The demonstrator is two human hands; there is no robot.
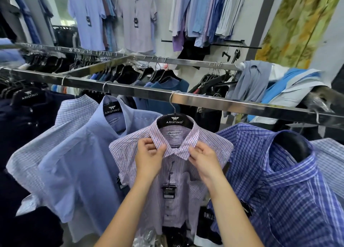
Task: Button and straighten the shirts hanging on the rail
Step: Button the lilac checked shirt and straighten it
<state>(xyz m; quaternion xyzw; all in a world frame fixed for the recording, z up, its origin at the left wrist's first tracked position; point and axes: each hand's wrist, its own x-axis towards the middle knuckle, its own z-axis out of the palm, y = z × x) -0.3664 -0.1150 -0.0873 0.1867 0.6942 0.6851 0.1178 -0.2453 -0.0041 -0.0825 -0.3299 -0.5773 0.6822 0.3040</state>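
A polished steel rail (204,101) runs across a clothing shop floor, carrying a row of short-sleeved shirts on black hangers. Under the rail's right stretch hangs a dark blue plaid shirt (290,200), its collar open around the hanger neck. Under the left stretch hangs a pale blue shirt (83,172), overlapping a light checked shirt (35,153) farther along the rail on that side. Below the rail's middle, between the pale blue and the plaid, hangs the pink-checked shirt (178,205), facing the person, its front closed down the placket with dark buttons showing. Two bare forearms reach up toward the rail from below. The left hand (149,157) pinches one collar point between thumb and curled fingers; the right hand (204,159) pinches the other the same way, and the collar (176,146) lies flat and closed between them. The shirt's black hanger (175,121), lettered ARISTINO, hooks over the rail directly above the hands. A black swing tag (169,190) dangles on a cord down the shirt front, below the collar.
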